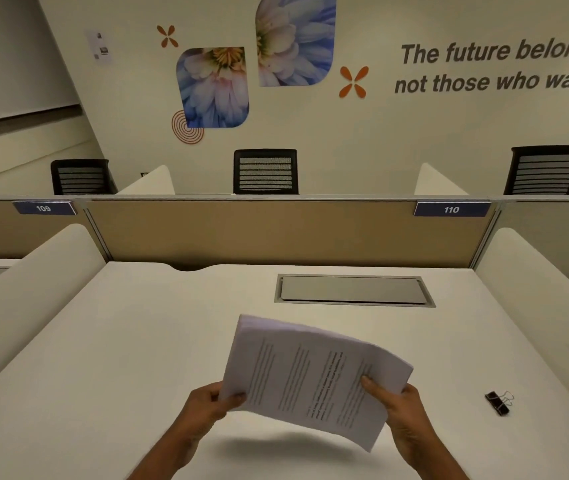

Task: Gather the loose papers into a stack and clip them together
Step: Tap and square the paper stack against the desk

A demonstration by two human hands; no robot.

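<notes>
Both hands hold the stack (310, 379) in the air above the desk (137, 341), its shadow lying just under and between them. The left hand (207, 405) pinches the near left corner, thumb on top; the right hand (404, 414) grips the right edge, thumb laid over the print and fingers curled beneath. The clip (499, 403) lies on the desk out to the right of the right hand, apart from it and untouched, so the clipping is not yet done. The risk I see is in reaching for it: that means freeing the right hand, and the stack, already bowed between the two grips, would then hang from one pinched corner and could droop, fan out or shed sheets. The far edge looks slightly stepped, so clipping without first tapping it square could bind the pages askew or miss some. Hidden things: the fingers under the paper, how many sheets there are, and whether the near edges are flush. The print is too blurred to read, and both forearms are cut off at the bottom of the view.
</notes>
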